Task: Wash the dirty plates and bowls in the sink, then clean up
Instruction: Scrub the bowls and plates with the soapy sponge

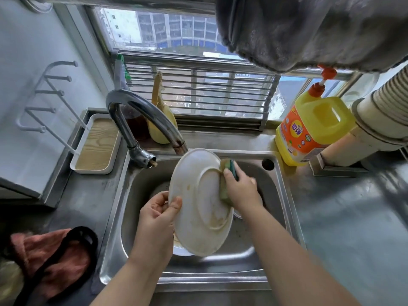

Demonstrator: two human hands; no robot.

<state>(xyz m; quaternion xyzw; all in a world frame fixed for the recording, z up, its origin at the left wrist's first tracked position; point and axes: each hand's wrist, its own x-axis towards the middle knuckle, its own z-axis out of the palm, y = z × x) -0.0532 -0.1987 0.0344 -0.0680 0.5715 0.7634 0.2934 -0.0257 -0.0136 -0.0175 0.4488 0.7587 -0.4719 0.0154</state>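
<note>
A white plate (pixel 198 208), smeared with brownish residue, is tilted on edge over the steel sink (pixel 284 191). My left hand (pixel 157 212) grips its left rim, thumb on the front. My right hand (pixel 239 187) holds a yellow-green sponge (pixel 227 180) and presses it against the plate's right side. Another white dish (pixel 182 250) lies in the basin beneath the plate, mostly hidden. The curved tap (pixel 141 111) ends just above the plate's upper rim.
A yellow detergent bottle (pixel 313 129) with an orange pump stands at the sink's back right. A white tray (pixel 97 146) with a wire rack sits left of the tap. A pink cloth (pixel 55 257) lies on the left counter. A grey cloth (pixel 309 29) hangs overhead.
</note>
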